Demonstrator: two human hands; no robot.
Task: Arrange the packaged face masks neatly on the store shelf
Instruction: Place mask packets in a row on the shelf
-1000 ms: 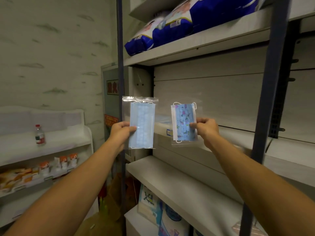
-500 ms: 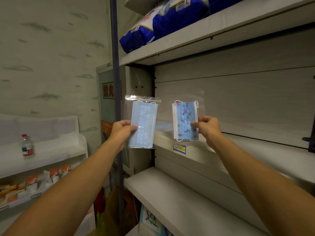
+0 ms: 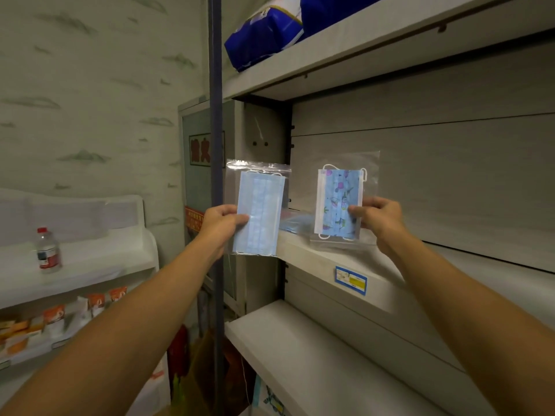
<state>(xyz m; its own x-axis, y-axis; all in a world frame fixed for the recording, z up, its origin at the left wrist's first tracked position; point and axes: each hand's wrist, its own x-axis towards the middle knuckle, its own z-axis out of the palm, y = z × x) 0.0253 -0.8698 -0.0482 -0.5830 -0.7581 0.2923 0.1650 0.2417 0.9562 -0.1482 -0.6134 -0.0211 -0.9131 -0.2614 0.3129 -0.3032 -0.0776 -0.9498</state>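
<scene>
Shelves fill the view. Left hand [image 3: 220,224] pinches the plain blue mask [image 3: 259,216], right hand [image 3: 380,219] pinches the patterned mask [image 3: 338,202]; both hang upright, the right one nearer the middle shelf [image 3: 315,259] just behind.

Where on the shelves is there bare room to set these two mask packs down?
The middle shelf looks bare rightward of the patterned mask pack; its left end, behind the plain mask pack, already holds packs. The lower shelf looks bare too. The top shelf is crowded with blue bags.

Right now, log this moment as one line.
left hand: pinches plain blue mask pack | right hand: pinches patterned mask pack | both upright before middle shelf
</scene>
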